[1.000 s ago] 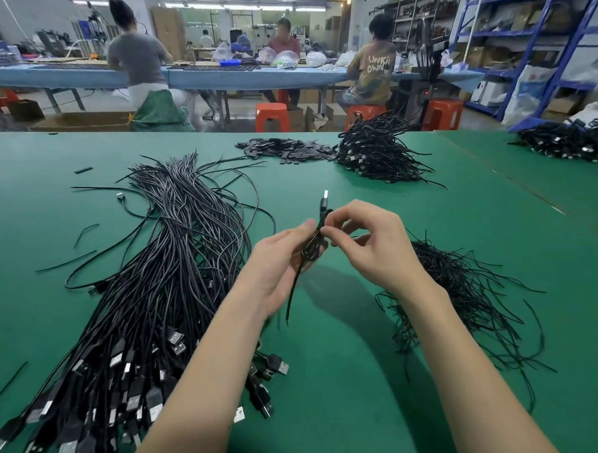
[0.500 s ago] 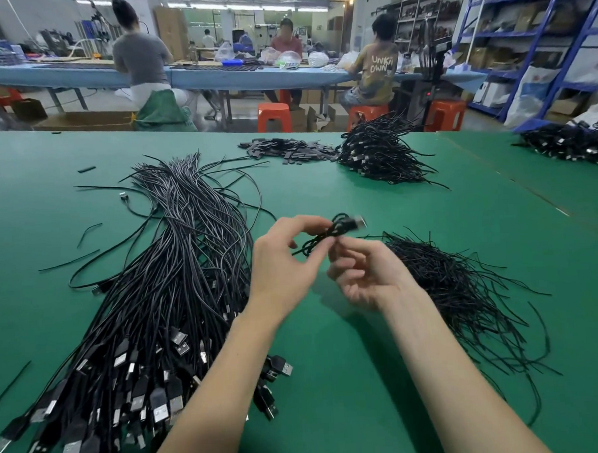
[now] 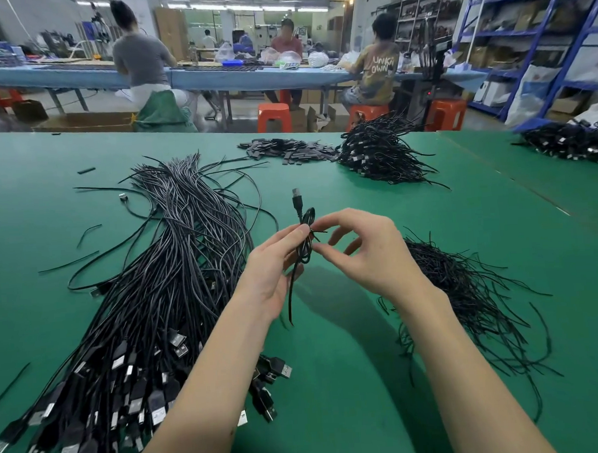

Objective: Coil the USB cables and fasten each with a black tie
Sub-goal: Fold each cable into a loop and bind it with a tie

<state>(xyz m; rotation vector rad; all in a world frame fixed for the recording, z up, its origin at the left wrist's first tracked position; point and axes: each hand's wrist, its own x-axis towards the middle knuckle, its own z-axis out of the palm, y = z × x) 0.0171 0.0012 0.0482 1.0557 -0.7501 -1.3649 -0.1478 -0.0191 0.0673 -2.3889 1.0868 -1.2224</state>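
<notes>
Nearest, a broad sheaf of uncoiled USB cables (image 3: pixel 150 301) sprawled across the green counter (image 3: pixel 366 377), evidently the bulk of the work left. Just above it, one coiled cable (image 3: pixel 305 239) held upright in the grip of the left hand (image 3: pixel 275 265), plug pointing up, while the right hand (image 3: pixel 367 254) pinches a black tie (image 3: pixel 316 233) at the coil's waist, fastening apparently under way. Right, a loose heap of ties (image 3: pixel 465 298). Farther back, a mound of finished bundles (image 3: pixel 380 154).

cables (image 3: pixel 150 301) left | ties (image 3: pixel 465 298) right — coiled pile (image 3: pixel 380 154) behind
</notes>
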